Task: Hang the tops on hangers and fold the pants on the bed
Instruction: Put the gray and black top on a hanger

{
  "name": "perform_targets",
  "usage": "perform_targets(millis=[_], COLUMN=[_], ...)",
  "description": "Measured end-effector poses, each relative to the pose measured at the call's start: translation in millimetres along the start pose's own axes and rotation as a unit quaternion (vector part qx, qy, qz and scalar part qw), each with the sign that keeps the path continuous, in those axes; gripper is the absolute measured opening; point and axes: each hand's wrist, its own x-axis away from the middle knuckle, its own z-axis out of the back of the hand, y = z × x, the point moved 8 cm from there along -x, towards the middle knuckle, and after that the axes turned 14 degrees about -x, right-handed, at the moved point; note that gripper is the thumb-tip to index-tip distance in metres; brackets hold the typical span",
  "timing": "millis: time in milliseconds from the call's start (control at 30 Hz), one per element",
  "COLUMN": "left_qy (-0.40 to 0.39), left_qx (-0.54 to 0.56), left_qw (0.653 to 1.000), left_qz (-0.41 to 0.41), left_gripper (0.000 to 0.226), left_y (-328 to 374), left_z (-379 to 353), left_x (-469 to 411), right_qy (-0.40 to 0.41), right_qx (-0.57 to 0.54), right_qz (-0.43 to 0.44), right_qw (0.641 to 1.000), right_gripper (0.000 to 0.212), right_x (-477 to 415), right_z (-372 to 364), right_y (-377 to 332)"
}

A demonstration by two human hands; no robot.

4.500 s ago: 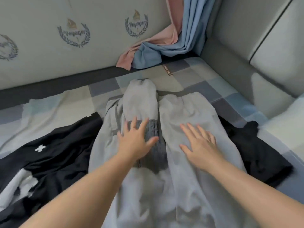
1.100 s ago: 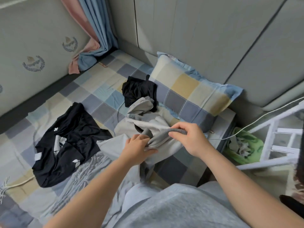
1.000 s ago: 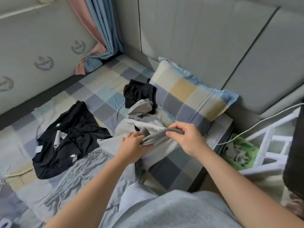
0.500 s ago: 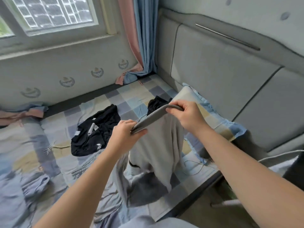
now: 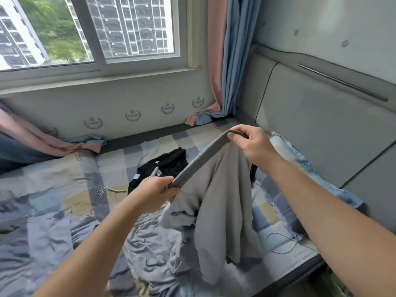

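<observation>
The left hand [image 5: 156,189] has its grip closed tight: the fingers are curled over and the thumb pinches one end of the ribbed waistband [image 5: 203,157] of the grey pants [image 5: 225,211]. The right hand [image 5: 252,144] sits higher and further away, and its grip is closed too, with the fingers and thumb curled round the other end of the same waistband. The band runs taut and slanted between the two grips, low at the left hand and high at the right.

The rest of the pants hangs down from the band in loose folds, below and between the two forearms. The lower ends reach the bed [image 5: 64,179] and bunch up on the crumpled blue-grey sheet [image 5: 150,243] near its front edge.

A black top [image 5: 162,168] with small white marks lies flat on the checked bedcover just beyond the left hand, apart from the pants. A sliver of another dark garment [image 5: 254,172] shows behind the pants, under the right wrist. A checked pillow [image 5: 300,168] lies on the right against the padded headboard [image 5: 321,125]. A thin cable [image 5: 278,243] curls on the bed beside the hanging pants. Pink and blue curtains [image 5: 227,61] hang in the corner next to the window [image 5: 107,28].
</observation>
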Motion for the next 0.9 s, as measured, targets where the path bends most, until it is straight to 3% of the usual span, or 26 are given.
perform_targets(millis=[100,233,400,567,633,733,800,900], left_qy=[0.069,0.148,0.133,0.099,0.085,0.079,0.099,0.135], left_qx=[0.113,0.265,0.435,0.586,0.597,0.609,0.611,0.611], left_qw=[0.991,0.952,0.886,0.801,0.796,0.788,0.785,0.779], left_qz=[0.009,0.043,0.094,0.071,0.046,0.027,0.028,0.036], left_gripper=[0.028,0.03,0.034,0.026,0.022,0.02,0.02,0.018], left_y=[-9.0,-10.4,6.4,48.3,66.7,87.9,93.7,91.2], left_z=[10.4,27.7,17.8,11.6,13.1,13.6,16.2,18.8], left_x=[12.0,19.3,21.2,30.6,33.8,37.1,38.5,40.7], right_qy=[0.008,0.016,-0.064,-0.13,-0.097,-0.001,0.027,0.048], right_qx=[0.014,0.036,0.03,-0.024,-0.026,0.038,0.104,0.165], right_qz=[-0.033,-0.062,-0.118,-0.17,-0.172,-0.137,-0.122,-0.181], right_qw=[0.999,0.997,0.99,0.977,0.98,0.99,0.987,0.968], right_gripper=[0.015,0.02,0.003,0.053,0.05,0.02,0.025,0.027], right_x=[0.2,16.6,75.8,140.4,152.7,154.1,155.8,167.8], right_z=[-15.8,-28.7,-60.2,-92.4,-94.0,-74.6,-58.3,-25.7], right_y=[19.5,40.4,64.8,79.3,84.3,90.0,97.5,123.0])
